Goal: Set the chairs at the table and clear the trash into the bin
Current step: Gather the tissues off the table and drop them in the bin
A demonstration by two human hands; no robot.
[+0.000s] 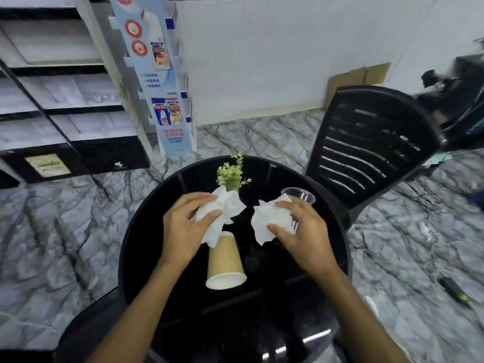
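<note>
Over the round black table, my left hand grips a crumpled white tissue. My right hand holds a second crumpled white tissue. A brown paper cup lies on its side on the table below the left tissue, its mouth toward me. A clear plastic cup stands just behind my right hand. A black slatted plastic chair is set against the table's far right side.
A small green plant stands at the table's far middle. White shelving and a blue display stand rise at the left. Marble floor surrounds the table; cables and a dark object lie on it at the right.
</note>
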